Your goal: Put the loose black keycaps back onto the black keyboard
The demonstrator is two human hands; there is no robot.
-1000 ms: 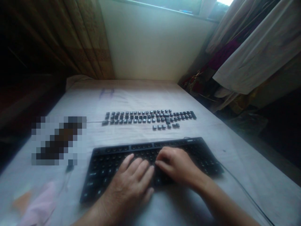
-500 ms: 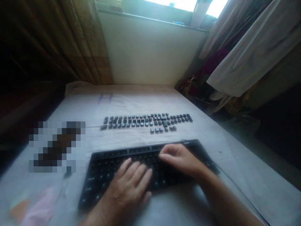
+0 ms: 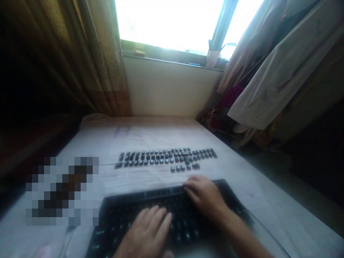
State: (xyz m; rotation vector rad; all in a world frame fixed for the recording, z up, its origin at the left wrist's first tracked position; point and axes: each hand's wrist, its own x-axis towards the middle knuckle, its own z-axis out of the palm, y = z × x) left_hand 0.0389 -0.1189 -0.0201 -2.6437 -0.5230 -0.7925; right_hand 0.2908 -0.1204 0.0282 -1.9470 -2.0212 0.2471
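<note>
A black keyboard (image 3: 129,206) lies across the near part of the white-covered surface, with dark gaps and some keycaps on it. My left hand (image 3: 150,229) rests flat over its middle, fingers stretched out and nothing seen in them. Over the keyboard's right half is my right hand (image 3: 202,193), its fingers curled together near the back edge; anything between the fingertips is too small to make out. Beyond the keyboard, loose black keycaps (image 3: 153,157) stand in rows, with a shorter row (image 3: 177,168) nearer to me.
At the left is a blurred-out dark item (image 3: 64,190). A cable (image 3: 268,231) runs from the keyboard's right side. Curtains (image 3: 99,64) hang at the left, clothes (image 3: 258,86) at the right, and a window (image 3: 172,25) is at the back.
The view has tilted up, so everything sits lower and more window shows. My right hand has shifted toward the keyboard's back edge. My left hand stays over the middle.
</note>
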